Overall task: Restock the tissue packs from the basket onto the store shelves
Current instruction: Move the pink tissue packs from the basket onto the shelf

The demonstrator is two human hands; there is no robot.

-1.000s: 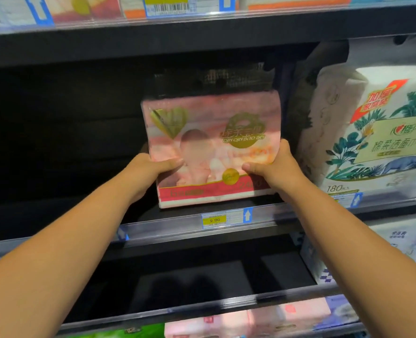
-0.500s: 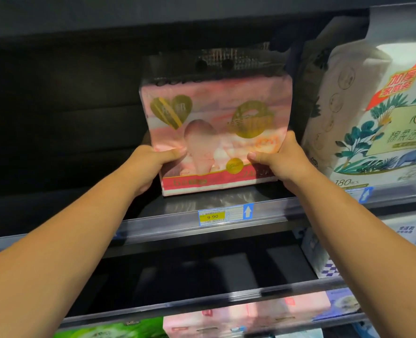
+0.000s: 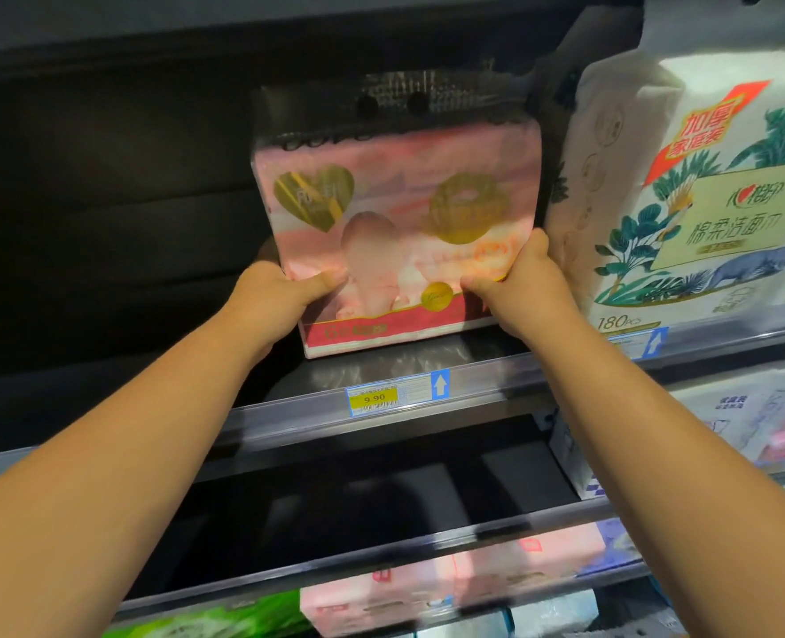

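A pink tissue pack [image 3: 395, 214] with gold heart and ring marks and a clear handle flap on top stands upright on the black middle shelf [image 3: 427, 366]. My left hand [image 3: 275, 301] grips its lower left edge, thumb across the front. My right hand [image 3: 524, 287] grips its lower right corner, thumb on the front too. The pack's bottom edge appears to rest on the shelf, just behind the price rail. The basket is not in view.
A tall white pack with green leaves [image 3: 703, 200] stands close to the right of the pink pack. A yellow 9.90 price tag [image 3: 376, 398] sits on the rail. The shelf space at left is dark. Lower shelves hold pink packs [image 3: 450, 591] and white packs [image 3: 740, 421].
Both hands have pushed the pink pack a little further back and up on the shelf. The view has tilted so the upper shelf's tags left the frame.
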